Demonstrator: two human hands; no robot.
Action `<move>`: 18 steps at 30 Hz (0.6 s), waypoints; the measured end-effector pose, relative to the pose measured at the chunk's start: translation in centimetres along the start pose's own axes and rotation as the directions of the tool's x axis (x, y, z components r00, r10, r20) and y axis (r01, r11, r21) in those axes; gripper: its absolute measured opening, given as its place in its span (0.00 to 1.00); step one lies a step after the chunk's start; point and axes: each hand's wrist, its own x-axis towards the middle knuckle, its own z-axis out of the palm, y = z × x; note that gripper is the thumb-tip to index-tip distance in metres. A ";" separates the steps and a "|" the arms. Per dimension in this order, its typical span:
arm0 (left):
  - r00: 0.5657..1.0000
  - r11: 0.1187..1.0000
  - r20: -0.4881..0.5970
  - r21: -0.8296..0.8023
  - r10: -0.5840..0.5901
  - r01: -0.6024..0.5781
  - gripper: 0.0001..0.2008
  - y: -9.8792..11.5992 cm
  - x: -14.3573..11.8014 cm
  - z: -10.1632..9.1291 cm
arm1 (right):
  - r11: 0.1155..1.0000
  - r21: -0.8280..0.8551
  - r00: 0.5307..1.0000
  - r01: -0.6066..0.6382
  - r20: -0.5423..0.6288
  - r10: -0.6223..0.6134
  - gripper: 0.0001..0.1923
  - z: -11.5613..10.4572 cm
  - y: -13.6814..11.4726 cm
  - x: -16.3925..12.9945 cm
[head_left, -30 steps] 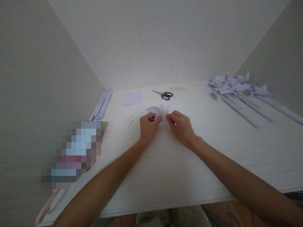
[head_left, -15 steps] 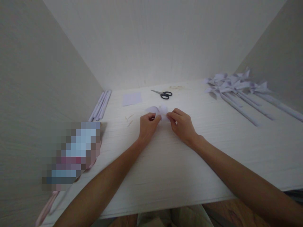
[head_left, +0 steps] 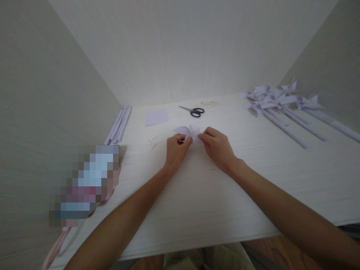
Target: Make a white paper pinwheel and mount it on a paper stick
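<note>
Two hands meet at the middle of the white table (head_left: 197, 195) in the head view. The left hand (head_left: 176, 150) and the right hand (head_left: 218, 148) each pinch one side of a small pale lilac folded paper (head_left: 188, 132) — fingertips pressed together on its near edge, the curved flaps rising beyond them. The paper sits just above the tabletop, between the two hands.

Behind the paper lie black-handled scissors (head_left: 192, 111), blades pointing left. A flat lilac paper square (head_left: 156, 116) lies to their left. Rolled paper sticks (head_left: 119, 125) rest along the left wall. Small paper scraps (head_left: 152, 142) lie near the left hand.

At far right — well apart from the hands — finished paper pinwheels (head_left: 277, 99) lie in a row, sticks pointing toward the near right.
</note>
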 end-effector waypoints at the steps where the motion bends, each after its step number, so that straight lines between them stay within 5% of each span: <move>1: 1.000 1.000 -0.004 0.004 0.006 -0.006 0.07 0.0 0.0 0.0 | 1.000 -0.029 1.000 0.010 0.015 -0.009 0.14 -0.1 0.0 0.0; 18: 1.000 1.000 0.015 0.015 0.010 -0.010 0.07 0.0 0.0 0.2 | 0.999 -0.041 0.999 -0.008 0.041 0.010 0.13 -0.1 0.4 -0.1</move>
